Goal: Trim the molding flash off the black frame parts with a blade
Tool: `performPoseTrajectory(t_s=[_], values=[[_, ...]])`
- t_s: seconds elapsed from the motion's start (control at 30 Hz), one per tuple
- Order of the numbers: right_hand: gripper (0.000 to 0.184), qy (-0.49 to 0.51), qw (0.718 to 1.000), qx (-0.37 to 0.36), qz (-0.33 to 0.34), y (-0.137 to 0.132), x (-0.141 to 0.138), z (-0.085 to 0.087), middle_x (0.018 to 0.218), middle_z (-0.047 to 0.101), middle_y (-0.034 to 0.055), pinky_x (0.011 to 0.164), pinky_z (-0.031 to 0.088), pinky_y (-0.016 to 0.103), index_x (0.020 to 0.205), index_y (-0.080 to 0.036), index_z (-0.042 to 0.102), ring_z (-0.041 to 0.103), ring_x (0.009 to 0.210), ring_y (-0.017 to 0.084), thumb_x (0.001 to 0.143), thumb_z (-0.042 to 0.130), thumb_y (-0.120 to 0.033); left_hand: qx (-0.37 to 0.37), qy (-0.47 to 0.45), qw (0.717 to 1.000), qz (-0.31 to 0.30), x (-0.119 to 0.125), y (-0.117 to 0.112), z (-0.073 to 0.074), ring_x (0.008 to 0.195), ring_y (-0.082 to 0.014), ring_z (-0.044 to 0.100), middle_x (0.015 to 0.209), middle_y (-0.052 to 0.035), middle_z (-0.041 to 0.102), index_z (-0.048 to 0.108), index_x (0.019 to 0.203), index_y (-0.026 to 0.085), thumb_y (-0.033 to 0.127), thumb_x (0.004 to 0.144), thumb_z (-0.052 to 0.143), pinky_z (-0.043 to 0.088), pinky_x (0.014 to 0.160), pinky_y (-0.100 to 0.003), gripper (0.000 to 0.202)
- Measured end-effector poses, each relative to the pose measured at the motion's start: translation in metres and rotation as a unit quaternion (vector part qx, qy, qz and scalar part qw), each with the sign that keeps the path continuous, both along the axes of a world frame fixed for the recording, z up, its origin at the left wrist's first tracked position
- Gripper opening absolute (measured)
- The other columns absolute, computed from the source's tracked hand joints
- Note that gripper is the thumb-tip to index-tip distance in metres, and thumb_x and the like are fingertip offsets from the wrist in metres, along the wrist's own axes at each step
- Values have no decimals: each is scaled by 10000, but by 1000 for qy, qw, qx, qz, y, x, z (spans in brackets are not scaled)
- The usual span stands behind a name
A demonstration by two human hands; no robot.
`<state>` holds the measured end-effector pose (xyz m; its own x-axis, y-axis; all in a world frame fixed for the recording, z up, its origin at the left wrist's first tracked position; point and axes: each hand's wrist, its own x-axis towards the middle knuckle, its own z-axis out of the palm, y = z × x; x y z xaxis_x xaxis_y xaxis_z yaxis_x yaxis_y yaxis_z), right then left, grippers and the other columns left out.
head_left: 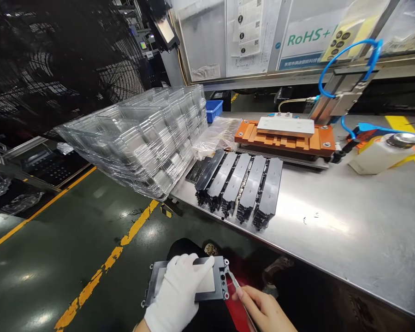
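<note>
Nearest, over the lap and short of the table (349, 230) edge, the gloved left hand (180, 290) lies flat on a dark frame (186, 281), fingers (200, 266) spread over its pale centre panel and pressing it down rather than closed around it. At the frame's right edge the bare right hand (263, 309) pinches a thin metal tool (235, 282), fingers closed on it, its tip touching the frame's corner by a row of small holes. The frame looks stiff, light and thin, probably moulded plastic with a smooth panel that would mark easily; it is best taken by its dark rim, clear of the panel and the small tabs at its corners. Farther off, on the table, five black parts (240, 184) lie side by side, touching. Left of them a stack of clear trays (141, 138) overhangs the table edge. Beyond the black parts sits an orange jig (283, 136) with a pale plate on top, a crumpled plastic bag (216, 133) just left of it. At far right lies a white bottle (380, 154), with blue tubing (346, 50) looping above.
</note>
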<state>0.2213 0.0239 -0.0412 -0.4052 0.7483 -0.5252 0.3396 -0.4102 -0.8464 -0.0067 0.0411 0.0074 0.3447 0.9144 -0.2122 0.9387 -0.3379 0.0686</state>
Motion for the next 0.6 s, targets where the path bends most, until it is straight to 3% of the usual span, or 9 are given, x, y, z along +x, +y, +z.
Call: performPoseTrajectory(t_s=[0.37, 0.6], values=[[632, -71, 993, 75, 51, 1, -3, 1, 527, 614, 0, 620, 442, 280, 880, -222, 713, 623, 584, 202, 936, 275, -673, 7, 7, 1000, -7, -1, 0, -2, 1195, -363, 529, 1330, -132, 553, 353, 1457, 401, 67, 678, 567, 402, 1012, -577, 874], [585, -66, 994, 80, 45, 1, -1, 3, 755, 732, 25, 673, 437, 281, 869, -227, 725, 657, 706, 213, 945, 316, -640, 6, 9, 1000, -5, 0, -1, 1, 1172, -369, 552, 1324, -143, 570, 368, 1451, 400, 63, 677, 558, 423, 989, -581, 865]])
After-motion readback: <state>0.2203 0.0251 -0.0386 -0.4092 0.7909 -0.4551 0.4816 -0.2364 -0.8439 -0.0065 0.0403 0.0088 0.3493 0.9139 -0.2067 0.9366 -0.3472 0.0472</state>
